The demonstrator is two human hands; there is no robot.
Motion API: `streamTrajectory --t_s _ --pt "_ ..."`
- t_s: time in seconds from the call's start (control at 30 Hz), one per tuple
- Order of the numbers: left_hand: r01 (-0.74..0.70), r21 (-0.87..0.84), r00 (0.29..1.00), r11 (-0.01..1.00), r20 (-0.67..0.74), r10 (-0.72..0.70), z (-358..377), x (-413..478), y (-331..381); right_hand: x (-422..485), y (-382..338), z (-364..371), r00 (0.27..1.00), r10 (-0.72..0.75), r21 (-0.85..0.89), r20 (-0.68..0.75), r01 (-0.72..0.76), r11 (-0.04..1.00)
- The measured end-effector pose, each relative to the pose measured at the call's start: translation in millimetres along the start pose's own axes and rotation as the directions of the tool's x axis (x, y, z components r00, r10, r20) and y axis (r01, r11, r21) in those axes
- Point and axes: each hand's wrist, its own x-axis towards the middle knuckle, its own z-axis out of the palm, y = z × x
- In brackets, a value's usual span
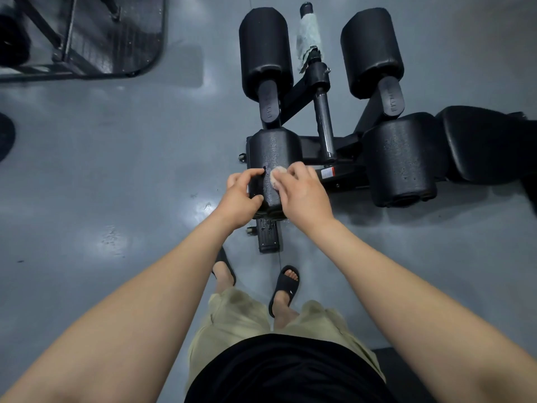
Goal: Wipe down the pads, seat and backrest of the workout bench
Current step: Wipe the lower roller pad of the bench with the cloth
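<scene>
A black workout bench stands on the grey floor with four black roller pads. My left hand point(239, 194) grips the near left pad point(274, 149), fingers and thumb curled round its end. My right hand point(302, 193) holds a small pale wad of cloth point(276, 174) and presses it onto the wet top of that pad. The near right pad point(401, 161) is speckled with droplets. Two more pads, far left point(264, 48) and far right point(370, 48), lie beyond. The black seat point(488, 144) extends to the right edge.
A pale rag point(308, 39) hangs wrapped round the bench's centre post. A dark metal rack frame point(96, 39) occupies the upper left. My feet in black sandals point(286, 286) stand just before the bench's foot bar point(268, 237). Wet spots mark the grey floor.
</scene>
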Motion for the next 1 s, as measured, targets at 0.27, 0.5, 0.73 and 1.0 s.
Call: streamTrajectory --t_s 0.27,0.5,0.73,1.0 --pt "0.052 -0.031 0.997 0.998 0.067 -0.050 -8.2 0.8 -0.6 -13.0 7.1 -4.1 0.991 -0.106 0.085 0.083 0.099 0.992" --pt "0.045 -0.028 0.997 0.999 0.068 -0.043 -10.2 3.2 0.1 47.9 -2.4 4.6 0.999 0.009 0.009 0.050 -0.009 1.000" --pt "0.021 -0.014 0.999 1.000 0.033 -0.021 -12.8 8.2 -0.4 20.2 2.7 0.8 0.995 -0.053 -0.022 0.079 0.055 0.998" --pt "0.012 0.032 0.999 0.999 0.036 -0.013 -16.1 10.3 4.0 69.9 -1.4 12.7 0.996 0.090 -0.028 0.024 -0.089 0.996"
